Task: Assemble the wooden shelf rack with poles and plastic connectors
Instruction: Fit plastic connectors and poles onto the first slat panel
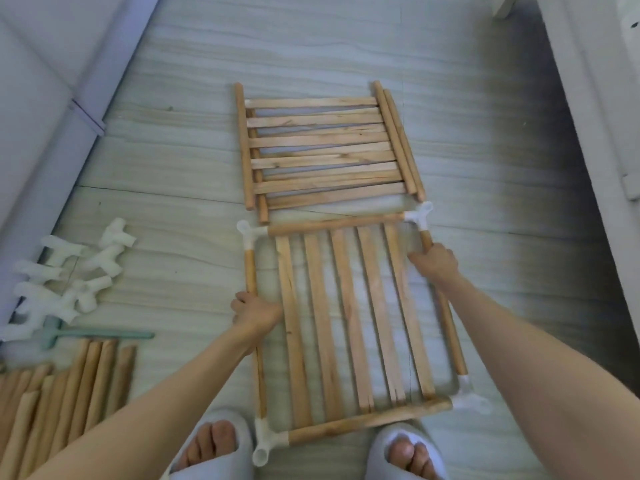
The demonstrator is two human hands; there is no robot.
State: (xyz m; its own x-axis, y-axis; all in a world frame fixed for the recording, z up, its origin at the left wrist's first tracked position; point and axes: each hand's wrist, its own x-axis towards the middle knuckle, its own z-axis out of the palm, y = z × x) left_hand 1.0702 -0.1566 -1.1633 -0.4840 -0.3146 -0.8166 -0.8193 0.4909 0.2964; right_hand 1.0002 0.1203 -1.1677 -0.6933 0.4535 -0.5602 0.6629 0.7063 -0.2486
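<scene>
Down on the pale tiled floor [194, 161], between the person's two slippered feet, both hands hold one shelf panel [349, 317]. The left hand [254, 311] has its fingers curled round the panel's left side pole [251, 275], gripping it about halfway along. The right hand [434, 263] is wrapped round the right side pole [450, 330] near its far end, just below the far-right connector [420, 213].

This panel is a frame of four round poles joined at the corners by white plastic connectors, with flat wooden slats running away from the person between the near and far poles. The near-left connector [266, 441] sits just beside the left slipper [214, 445]; the near-right connector [472, 400] lies above the right slipper [412, 452]. The far-left connector [250, 233] is close to the stack beyond it. Whether the panel lies flat or is lifted slightly is hard to tell, since the picture is blurred there.

Just beyond the held panel, nearly touching its far pole, lie more slatted panels [325, 154] stacked on one another, without connectors, their slats running crosswise.

To the left, well apart from the frame, a heap of loose white connectors [69, 275] lies on the floor. Nearer the person, a bundle of loose poles [65, 400] lies side by side, with a pale green tool [104, 336] resting just past their far ends, touching the connector heap. White furniture edges border the floor on both sides.
</scene>
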